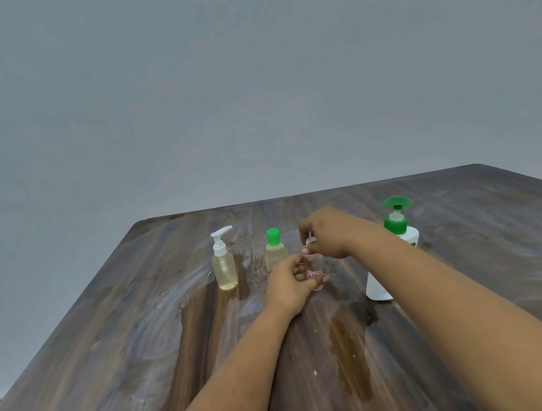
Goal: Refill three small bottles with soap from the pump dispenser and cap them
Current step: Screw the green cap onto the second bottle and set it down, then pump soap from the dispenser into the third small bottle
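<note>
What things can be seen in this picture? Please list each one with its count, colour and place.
pump bottle: 1, clear with yellowish liquid and white pump, left in the row.
green-capped bottle: 1, clear with yellowish liquid, capped, middle of the row.
small clear bottle: 1, clear with a red-and-white label, between the two hands; its liquid level cannot be told.
white top: 1, white, at the small clear bottle's mouth, under the right fingers.
soap dispenser: 1, white with green pump, right side, partly behind the right forearm.
table: 1, dark wood grain, with wet patches and droplets.
wall: 1, grey, behind the table.
left hand: 1, grips the small clear bottle.
right hand: 1, holds the white top.
</note>
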